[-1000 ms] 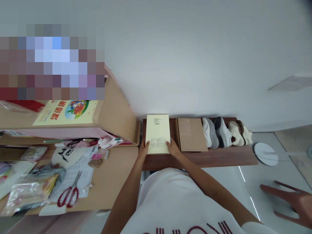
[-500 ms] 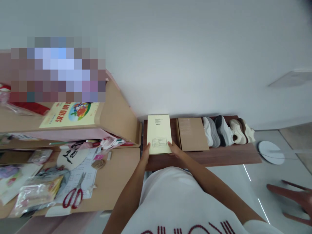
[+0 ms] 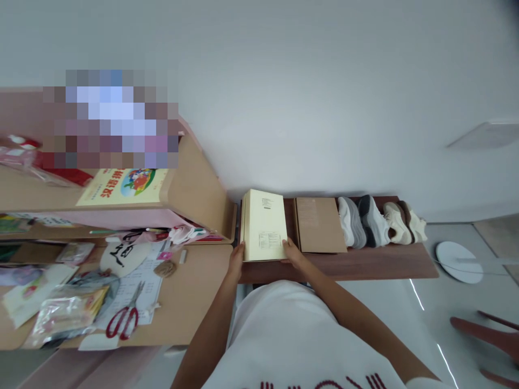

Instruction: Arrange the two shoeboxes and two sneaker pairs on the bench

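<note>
A pale yellow box (image 3: 263, 224) sits at the left end of a dark wooden bench (image 3: 365, 262). Its lid is raised a little, showing a gap along its left side. My left hand (image 3: 235, 258) grips the box's near left corner, fingers closed on it. My right hand (image 3: 291, 251) holds the near right corner in the same way. A flat brown cardboard box (image 3: 319, 224) lies just to the right of it.
Two pairs of sneakers (image 3: 379, 220) line the bench's right end. A tan desk (image 3: 190, 294) on the left carries red-handled scissors (image 3: 124, 320), papers and packets, with a shelf and a picture book (image 3: 124, 185) above. A white disc (image 3: 459, 261) lies on the floor.
The yellow box's lid has lifted up at its left side. Both hands have stayed on its near corners. The view has shifted slightly.
</note>
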A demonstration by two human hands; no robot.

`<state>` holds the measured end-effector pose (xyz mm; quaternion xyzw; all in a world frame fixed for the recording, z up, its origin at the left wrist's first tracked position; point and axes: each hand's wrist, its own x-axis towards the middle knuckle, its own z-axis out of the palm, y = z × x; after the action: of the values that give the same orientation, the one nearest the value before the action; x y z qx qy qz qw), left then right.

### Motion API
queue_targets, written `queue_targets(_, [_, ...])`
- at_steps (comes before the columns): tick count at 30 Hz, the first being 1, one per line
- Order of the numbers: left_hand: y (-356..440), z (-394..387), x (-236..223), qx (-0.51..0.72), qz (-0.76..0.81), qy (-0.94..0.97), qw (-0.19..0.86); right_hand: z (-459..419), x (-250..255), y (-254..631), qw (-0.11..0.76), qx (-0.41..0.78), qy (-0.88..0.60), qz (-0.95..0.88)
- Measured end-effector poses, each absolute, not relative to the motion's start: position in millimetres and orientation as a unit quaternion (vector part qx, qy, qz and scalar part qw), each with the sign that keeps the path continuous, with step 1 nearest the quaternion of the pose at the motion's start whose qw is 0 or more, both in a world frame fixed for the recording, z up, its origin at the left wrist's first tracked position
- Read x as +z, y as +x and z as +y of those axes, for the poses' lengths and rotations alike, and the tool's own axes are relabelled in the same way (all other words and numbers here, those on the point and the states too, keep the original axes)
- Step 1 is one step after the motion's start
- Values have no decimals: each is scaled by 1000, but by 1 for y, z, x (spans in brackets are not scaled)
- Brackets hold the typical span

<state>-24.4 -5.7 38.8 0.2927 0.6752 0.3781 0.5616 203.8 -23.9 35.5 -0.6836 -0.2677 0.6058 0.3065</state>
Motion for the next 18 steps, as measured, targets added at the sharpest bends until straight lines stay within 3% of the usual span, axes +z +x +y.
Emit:
queue_targets(6, [-21, -14, 57, 379, 693, 335, 514, -18, 41, 191, 270, 449, -724, -448])
queue_targets(13, [-8, -11, 83, 383, 689, 379, 485, -17, 68, 167, 274, 515, -661, -472])
queue_targets(18, [-1, -12, 99, 386, 698, 423, 431, -18, 78, 159, 332, 552, -614, -456])
